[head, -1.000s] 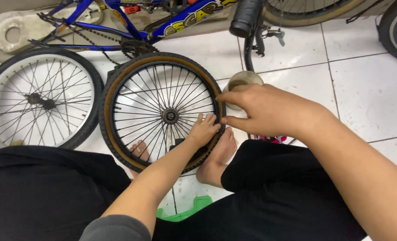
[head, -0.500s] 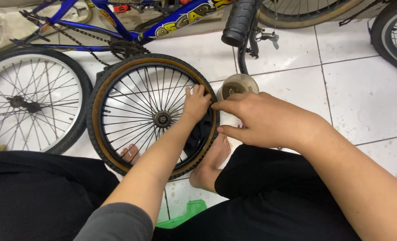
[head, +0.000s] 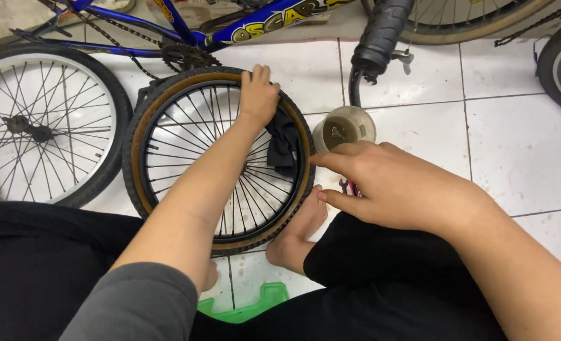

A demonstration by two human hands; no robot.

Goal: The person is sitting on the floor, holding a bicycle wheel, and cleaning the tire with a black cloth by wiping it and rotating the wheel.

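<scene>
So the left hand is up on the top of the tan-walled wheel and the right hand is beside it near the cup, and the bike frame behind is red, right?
Not quite: the bike frame is blue, as the head view shows. The left hand is on the top of the tan-walled wheel, and the right hand is near the cup.

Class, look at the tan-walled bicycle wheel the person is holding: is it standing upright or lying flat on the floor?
Upright: the tan-walled wheel stands on its edge on the tiled floor, its top gripped by the left hand.

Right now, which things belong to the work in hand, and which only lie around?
In use:
- loose wheel, tan-sided tyre
- left hand on its top rim
- right hand at its right edge
- black cloth in the spokes

Lying about:
- blue bicycle
- small jar
- green stool
</scene>
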